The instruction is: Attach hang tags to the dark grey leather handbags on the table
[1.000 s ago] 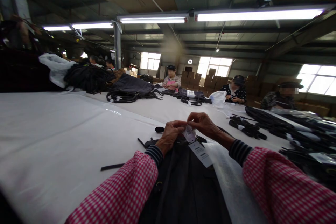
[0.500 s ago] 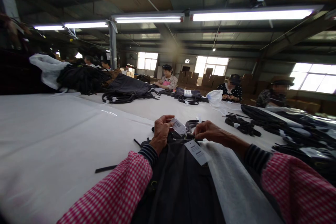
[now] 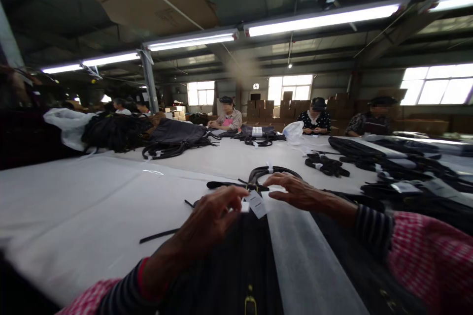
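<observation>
A dark bag [image 3: 229, 266] lies before me on the white table, its carrying handle [image 3: 275, 171] looped at the far end. White paper hang tags [image 3: 257, 204] rest at the bag's top. My left hand [image 3: 212, 214] hovers over the bag's left side, thumb and forefinger apart beside the tags; whether a fingertip touches one is unclear. To the right of the tags, my right hand [image 3: 295, 192] has its fingers spread and holds nothing. A long whitish translucent strip [image 3: 306, 256] runs down the bag's right side, below that hand. A brass-coloured buckle [image 3: 250, 302] shows near the bottom.
Several dark bags [image 3: 373, 150] and a bundle of black straps [image 3: 327, 165] lie on the right. Another dark bag [image 3: 177, 133] and a dark heap [image 3: 114, 130] are at the far left. Across the white table [image 3: 92, 206] sit several people, one in a dotted top [image 3: 314, 120].
My left hand has let go of the raised tag and moved nearer and lower. My right hand has released the handle area and opened. The tags now lie together, and the view has shifted.
</observation>
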The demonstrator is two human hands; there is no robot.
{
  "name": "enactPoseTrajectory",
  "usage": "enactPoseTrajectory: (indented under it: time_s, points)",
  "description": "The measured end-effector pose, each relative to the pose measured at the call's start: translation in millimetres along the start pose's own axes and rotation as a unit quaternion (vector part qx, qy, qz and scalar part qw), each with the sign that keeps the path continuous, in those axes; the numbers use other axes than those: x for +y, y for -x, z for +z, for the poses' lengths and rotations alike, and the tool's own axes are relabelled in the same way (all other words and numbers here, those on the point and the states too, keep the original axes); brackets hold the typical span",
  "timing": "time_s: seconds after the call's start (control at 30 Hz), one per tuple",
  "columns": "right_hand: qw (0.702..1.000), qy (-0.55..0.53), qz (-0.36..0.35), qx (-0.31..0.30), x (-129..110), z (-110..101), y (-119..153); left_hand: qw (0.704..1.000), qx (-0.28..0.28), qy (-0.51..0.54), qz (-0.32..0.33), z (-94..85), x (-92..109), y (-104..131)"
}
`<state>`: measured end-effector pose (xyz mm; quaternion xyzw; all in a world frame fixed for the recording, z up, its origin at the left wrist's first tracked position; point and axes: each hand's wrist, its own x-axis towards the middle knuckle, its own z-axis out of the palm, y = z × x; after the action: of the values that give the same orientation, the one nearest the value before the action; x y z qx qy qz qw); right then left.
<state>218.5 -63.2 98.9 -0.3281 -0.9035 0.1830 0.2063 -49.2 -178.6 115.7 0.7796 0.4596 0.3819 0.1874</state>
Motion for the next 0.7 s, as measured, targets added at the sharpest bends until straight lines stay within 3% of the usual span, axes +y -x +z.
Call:
enactPoseTrajectory:
  time_s: [0.1, 0.17, 0.27, 0.4, 0.47, 0.53, 0.63, 0.7]
  points:
    - [0.999, 0.029, 0.002, -0.037, -21, -9, 50, 0.984, -0.163, -0.066, 0.024, -0.5, 23, 36]
    - [0.996, 0.031, 0.024, -0.074, -36, -3, 88, 0.971, -0.223, -0.077, 0.024, 1.1, 33, 56]
    - [0.994, 0.024, 0.046, -0.094, -52, 17, 129, 0.963, -0.243, -0.111, 0.020, 8.4, 36, 78]
    - [0.995, 0.045, 0.036, -0.083, -61, 30, 137, 0.959, -0.244, -0.139, 0.036, 14.9, 32, 85]
    - [0.994, 0.046, 0.046, -0.090, -64, 21, 134, 0.956, -0.260, -0.128, 0.036, 10.2, 34, 75]
    - [0.996, 0.020, 0.063, -0.057, -71, 7, 138, 0.957, -0.265, -0.113, 0.024, 2.4, 41, 55]
    - [0.993, -0.084, 0.081, 0.032, -92, -8, 170, 0.960, -0.261, -0.101, 0.023, -1.2, 48, 1]
    - [0.967, -0.219, 0.125, 0.037, -110, -5, 203, 0.956, -0.270, -0.094, 0.060, 10.8, 44, -47]
